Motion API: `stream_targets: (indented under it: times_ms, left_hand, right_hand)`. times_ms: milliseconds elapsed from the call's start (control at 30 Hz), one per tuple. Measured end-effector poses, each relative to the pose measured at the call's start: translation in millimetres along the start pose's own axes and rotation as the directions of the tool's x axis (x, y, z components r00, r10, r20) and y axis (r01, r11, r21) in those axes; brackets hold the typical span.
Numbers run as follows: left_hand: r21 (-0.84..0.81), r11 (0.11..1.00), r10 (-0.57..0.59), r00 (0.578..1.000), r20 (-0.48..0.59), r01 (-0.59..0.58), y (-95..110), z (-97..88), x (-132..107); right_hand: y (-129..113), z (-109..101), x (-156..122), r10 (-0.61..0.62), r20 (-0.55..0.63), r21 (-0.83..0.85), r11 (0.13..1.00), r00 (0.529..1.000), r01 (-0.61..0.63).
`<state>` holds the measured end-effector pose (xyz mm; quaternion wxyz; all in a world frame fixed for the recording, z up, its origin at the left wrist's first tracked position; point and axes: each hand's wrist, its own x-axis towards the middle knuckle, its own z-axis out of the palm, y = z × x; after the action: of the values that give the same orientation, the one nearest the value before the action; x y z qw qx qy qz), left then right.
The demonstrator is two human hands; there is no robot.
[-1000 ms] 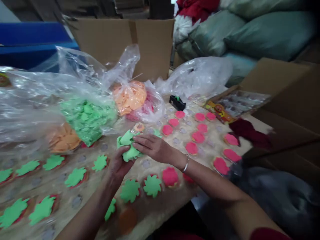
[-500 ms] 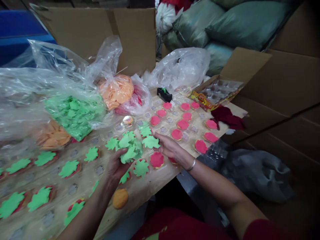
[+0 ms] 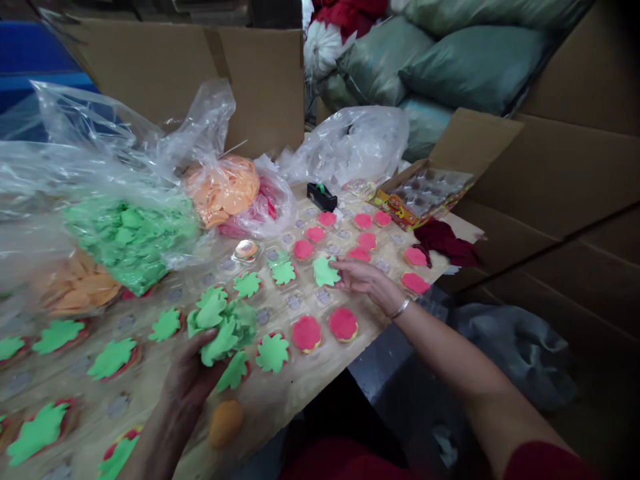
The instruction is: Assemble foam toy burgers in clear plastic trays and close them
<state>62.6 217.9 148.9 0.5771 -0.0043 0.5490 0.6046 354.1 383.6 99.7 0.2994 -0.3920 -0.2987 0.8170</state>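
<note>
My left hand (image 3: pixel 189 372) is closed round a loose pile of green leaf-shaped pieces (image 3: pixel 223 331), low over the table. Between the fingertips of my right hand (image 3: pixel 364 279) is a single green leaf-shaped piece (image 3: pixel 325 271), held out among the pink rounds. Nearest below it lie two pink scalloped pieces (image 3: pixel 307 333), each over a yellow-edged layer in a clear tray. A green piece (image 3: pixel 273 353) lies flat on a stack between my hands. Others, such as one green piece (image 3: pixel 247 285), top stacks farther left.
Plastic bags of green pieces (image 3: pixel 133 230) and orange pieces (image 3: pixel 220 190) stand at the back left. A black tape dispenser (image 3: pixel 321 197) and an open display box (image 3: pixel 425 190) are behind the rows. An orange round (image 3: pixel 226 423) lies by the front edge.
My right hand has moved right, away from the pile, with one green piece. My left hand has shifted left and down with the pile. The view has turned slightly.
</note>
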Motion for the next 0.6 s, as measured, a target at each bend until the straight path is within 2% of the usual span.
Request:
stream_targets:
  times_ms: [100, 167, 200, 233, 300, 333, 367, 400, 467, 533, 600]
  left_hand:
    - [0.009, 1.0, 0.01, 0.999, -0.048, -0.01, 2.5, -1.0, 8.8]
    - [0.013, 1.0, 0.007, 0.997, -0.078, -0.006, 4.0, -0.9, 14.4]
    - [0.013, 1.0, 0.004, 0.996, -0.094, -0.003, 4.7, -0.7, 16.7]
    - [0.012, 1.0, 0.003, 0.994, -0.109, -0.002, 5.5, -0.3, 18.5]
    - [0.009, 1.0, 0.002, 0.991, -0.13, -0.001, 6.6, 0.7, 20.8]
    - [0.007, 1.0, 0.001, 0.99, -0.138, 0.0, 7.0, 1.2, 21.4]
    - [0.007, 1.0, 0.0, 0.989, -0.146, 0.001, 7.2, 1.5, 22.0]
    - [0.008, 1.0, -0.003, 0.988, -0.152, 0.004, 7.2, 1.6, 22.5]
    - [0.009, 1.0, -0.012, 0.987, -0.16, 0.013, 7.0, 1.1, 24.1]
    - [0.004, 1.0, -0.025, 0.987, -0.161, 0.026, 6.3, 0.4, 26.7]
    - [-0.004, 0.999, -0.044, 0.987, -0.155, 0.044, 4.9, 1.0, 29.8]
  right_hand:
    - [-22.9, 1.6, 35.3, -0.06, -0.005, -0.163, 0.985, 0.998, 0.058]
    - [-33.2, 7.8, 61.9, -0.184, -0.021, -0.38, 0.911, 0.983, 0.162]
    - [-36.0, 11.3, 74.7, -0.286, -0.029, -0.509, 0.829, 0.958, 0.232]
    - [-36.9, 14.6, 86.3, -0.411, -0.025, -0.633, 0.712, 0.911, 0.304]
    - [-32.5, 19.8, 104.8, -0.633, 0.075, -0.824, 0.396, 0.771, 0.406]
    - [-27.6, 21.6, 111.1, -0.677, 0.166, -0.879, 0.227, 0.717, 0.419]
    - [-21.7, 22.8, 115.4, -0.669, 0.266, -0.908, 0.069, 0.694, 0.414]
    - [-15.5, 23.7, 117.9, -0.617, 0.357, -0.913, -0.071, 0.702, 0.402]
    - [-4.7, 24.9, 118.6, -0.468, 0.464, -0.885, -0.285, 0.752, 0.369]
    - [0.8, 25.9, 116.2, -0.382, 0.49, -0.852, -0.401, 0.783, 0.337]
    - [0.8, 26.5, 113.6, -0.344, 0.5, -0.832, -0.446, 0.795, 0.331]
